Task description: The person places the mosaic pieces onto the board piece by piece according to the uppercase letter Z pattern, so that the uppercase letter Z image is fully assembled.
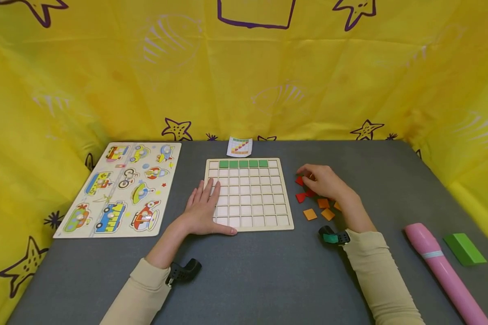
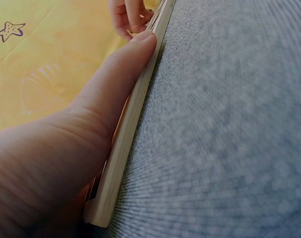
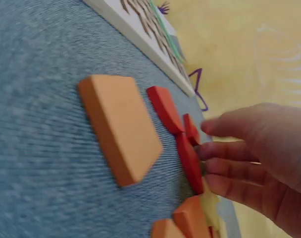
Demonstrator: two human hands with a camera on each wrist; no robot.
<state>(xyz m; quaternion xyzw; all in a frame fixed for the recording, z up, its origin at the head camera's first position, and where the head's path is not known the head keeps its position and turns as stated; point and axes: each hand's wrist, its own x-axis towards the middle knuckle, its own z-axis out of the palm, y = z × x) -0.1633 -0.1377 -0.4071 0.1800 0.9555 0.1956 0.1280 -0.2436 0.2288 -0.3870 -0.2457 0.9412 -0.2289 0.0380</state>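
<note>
A wooden grid board (image 1: 251, 194) lies mid-table, with several green square tiles (image 1: 244, 164) along its top row. My left hand (image 1: 201, 210) rests spread on the board's lower left part, and its thumb lies along the front edge in the left wrist view. To the right of the board, my right hand (image 1: 325, 180) hovers over a few red tiles (image 1: 300, 197), fingers bent slightly downward. In the right wrist view those fingertips are close to a red tile (image 3: 191, 130), with nothing visibly held; contact is unclear. Several orange tiles (image 1: 310, 214) lie nearer me.
Behind the board is a small pattern card (image 1: 240, 147) with coloured squares. A vehicle peg puzzle (image 1: 118, 189) lies at the left. On the right are a pink stick-like object (image 1: 443, 271) and a green block (image 1: 465, 249). Yellow cloth (image 1: 244, 81) hangs around the table.
</note>
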